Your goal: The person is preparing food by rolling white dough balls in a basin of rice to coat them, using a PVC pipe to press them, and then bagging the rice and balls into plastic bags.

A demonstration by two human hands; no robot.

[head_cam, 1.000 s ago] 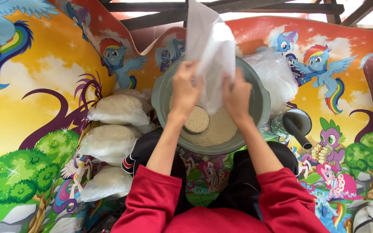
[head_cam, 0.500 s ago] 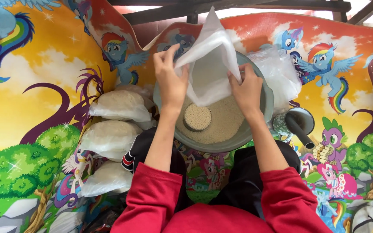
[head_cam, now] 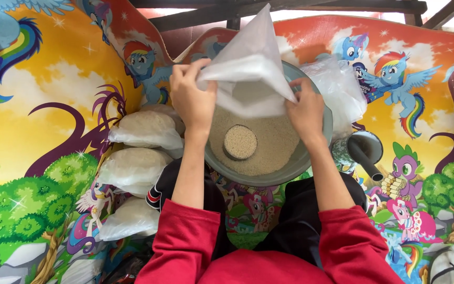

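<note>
**Two hands hold a plastic bag open over a bowl of grain**

Head view: the left hand point(head_cam: 193, 100) grips one edge of a clear plastic bag point(head_cam: 250, 73), and the right hand point(head_cam: 305, 110) pinches the other edge. The bag hangs just above a grey bowl point(head_cam: 319, 152) full of pale grain point(head_cam: 274, 144), where a small round cup point(head_cam: 240, 142) sits. Three filled bags point(head_cam: 143, 129) lie left of the bowl on a colourful cartoon mat point(head_cam: 38, 131).

cartoon mat point(head_cam: 38, 137), filled bags point(head_cam: 143, 129) (three), funnel point(head_cam: 363, 152)
</note>
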